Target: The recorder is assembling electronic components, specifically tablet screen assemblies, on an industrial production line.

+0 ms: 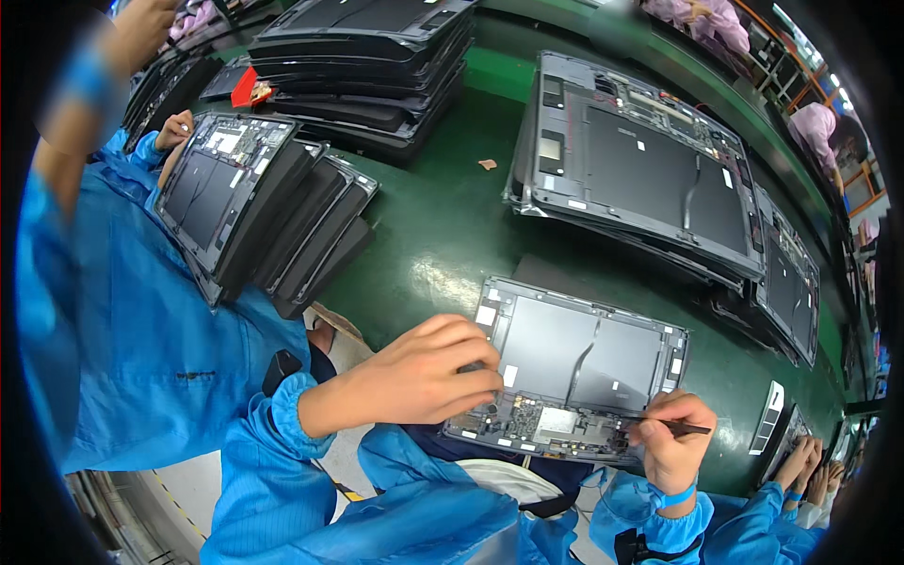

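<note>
at lower centre, an opened dark-grey flat device casing (546, 344) lies at the edge of a glossy green table (424, 250). the right hand (673, 438) pinches a thin black rod-like tool (689, 428) near its exposed circuit board (524, 416); the left hand (414, 372) curls by its left edge, its grip unclear. fine work on the board seems in hand; the next move likely calls for a steady tool tip. stacked grey casings (650, 155) stand upper right, a blue-smocked co-worker (160, 358) at left.

Laptop base (556, 344) on tbl (424, 240), L stack (372, 80) & R stack (650, 169) behind.
</note>
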